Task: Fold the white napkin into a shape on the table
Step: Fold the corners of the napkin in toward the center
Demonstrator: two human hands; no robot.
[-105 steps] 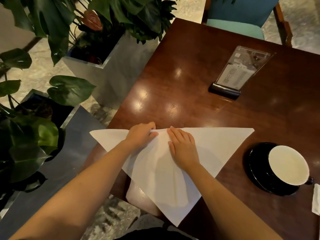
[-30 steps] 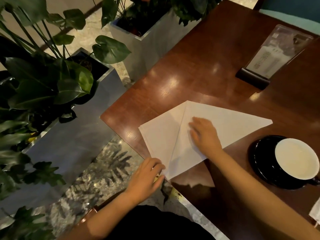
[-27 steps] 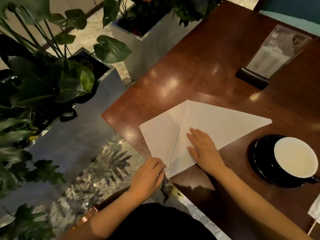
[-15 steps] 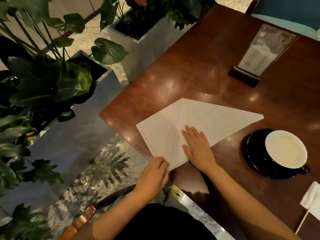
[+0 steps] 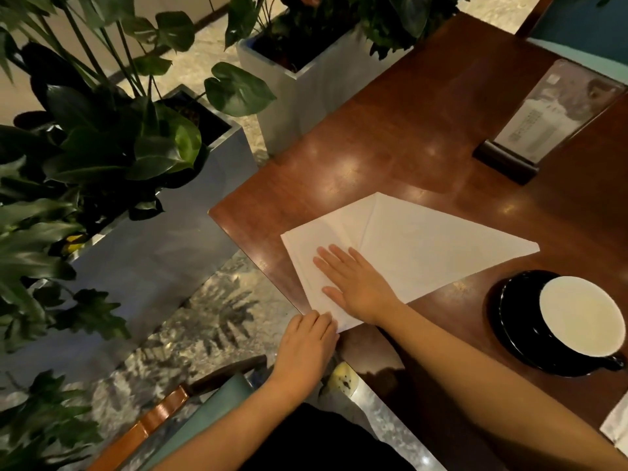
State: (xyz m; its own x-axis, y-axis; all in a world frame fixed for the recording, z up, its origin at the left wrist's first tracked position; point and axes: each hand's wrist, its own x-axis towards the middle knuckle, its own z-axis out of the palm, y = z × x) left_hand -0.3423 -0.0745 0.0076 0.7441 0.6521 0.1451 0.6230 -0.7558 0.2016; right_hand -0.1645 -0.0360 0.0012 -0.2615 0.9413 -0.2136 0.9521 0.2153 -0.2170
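The folded white napkin [image 5: 441, 246] could slip crooked under the flat right hand [image 5: 356, 287] if the left hand [image 5: 307, 345] pinching its tip tugs.

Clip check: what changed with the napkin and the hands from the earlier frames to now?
The white napkin had its left corner folded down to its bottom tip. The right hand slid left from the centre crease onto that flap, pressing flat. The left hand went to the bottom tip and holds it there. Unmoved: the cup, saucer and menu stand.
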